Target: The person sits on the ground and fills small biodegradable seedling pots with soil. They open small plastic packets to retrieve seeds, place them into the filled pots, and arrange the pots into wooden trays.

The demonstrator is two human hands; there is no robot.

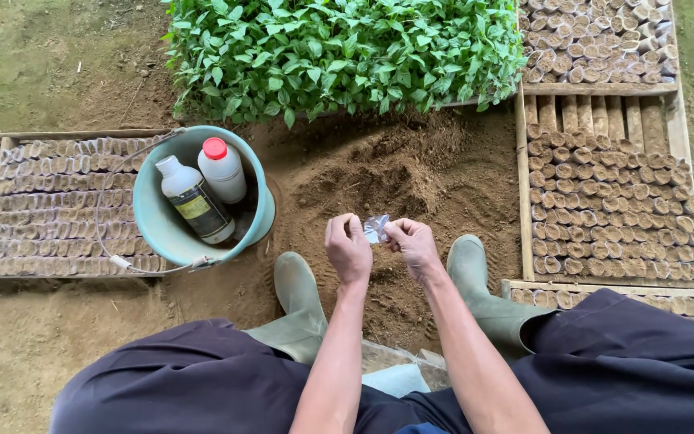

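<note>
Two bare hands pinch one small clear plastic pouch (376,228) above a brown soil heap (399,173).

Left hand (348,248) and right hand (413,245) both close fingertips on it, between green rubber boots (299,299). Left of them, a teal plastic bucket (154,213) holds two white bottles (222,169); green seedlings (339,52) stand beyond.

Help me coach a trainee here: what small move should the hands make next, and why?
Probably spread the small clear bag open with the fingers. Both the left hand and right hand pinch it, flat and crumpled, above the heap of loose soil, so it looks not yet opened.
</note>
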